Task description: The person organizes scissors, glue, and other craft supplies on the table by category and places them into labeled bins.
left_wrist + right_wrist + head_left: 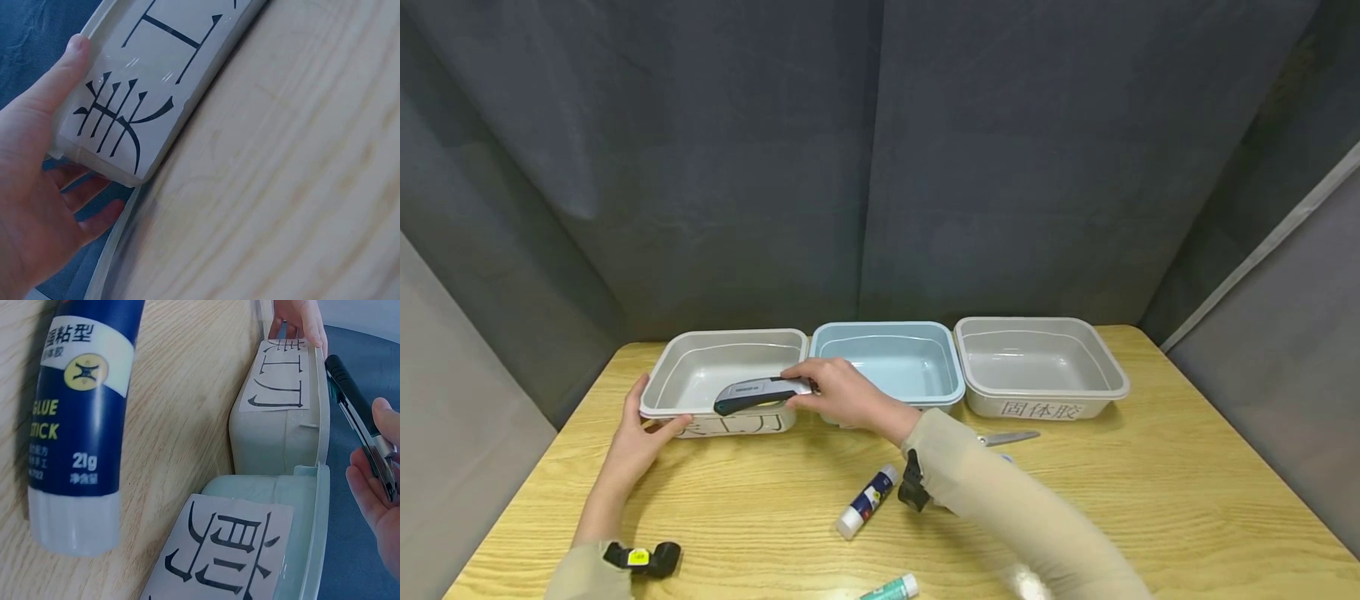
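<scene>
wood-grain table [760, 500], grey curtains [737, 167]; right fingers [809, 367] pinch knife [756, 391], left fingers [634, 400] grip bin [700, 360]

Seen from my remote station, most of the scissors [1013, 437] lie hidden behind the right sleeve [1022, 504], and the head view's bottom edge crops a green tube [891, 589]. There, lettering on the utility knife [760, 392] is too small for me to read. In the right wrist view, the top edge cuts the glue stick [81, 437]; the right edge trims the right hand [381, 515].
</scene>
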### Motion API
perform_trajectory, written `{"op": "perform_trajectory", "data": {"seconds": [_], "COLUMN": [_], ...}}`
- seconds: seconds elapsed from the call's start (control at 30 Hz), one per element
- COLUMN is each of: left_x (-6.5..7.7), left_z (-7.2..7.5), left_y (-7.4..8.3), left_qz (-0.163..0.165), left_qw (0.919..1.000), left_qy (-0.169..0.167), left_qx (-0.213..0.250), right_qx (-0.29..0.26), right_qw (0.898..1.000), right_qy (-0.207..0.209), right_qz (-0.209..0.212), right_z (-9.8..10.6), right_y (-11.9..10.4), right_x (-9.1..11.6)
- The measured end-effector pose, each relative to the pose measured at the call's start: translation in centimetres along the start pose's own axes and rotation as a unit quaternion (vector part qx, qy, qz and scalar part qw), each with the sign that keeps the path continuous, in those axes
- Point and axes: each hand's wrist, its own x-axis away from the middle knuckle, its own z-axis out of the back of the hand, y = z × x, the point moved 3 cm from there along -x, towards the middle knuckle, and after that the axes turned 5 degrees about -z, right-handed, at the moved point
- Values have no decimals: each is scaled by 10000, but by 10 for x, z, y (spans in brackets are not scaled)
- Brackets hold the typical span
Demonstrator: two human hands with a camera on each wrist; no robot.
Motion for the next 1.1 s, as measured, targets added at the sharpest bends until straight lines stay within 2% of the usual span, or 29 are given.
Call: {"op": "perform_trajectory", "data": {"seconds": [0.67, 1.1], "left_x": [-2, -1], "left_z": [-1, -1], "left_y": [-2, -3], "left_qz": [37, -19], "left_qw": [10000, 10000], "left_qy": [9, 43], "left_qx": [-6, -40], "right_qx": [-153, -42], "right_qw": [9989, 9991], "right_qy": [80, 64], "right_qz": [-435, -428], "right_z": [-7, -14], "right_y": [7, 12], "right_x": [-11, -15]}}
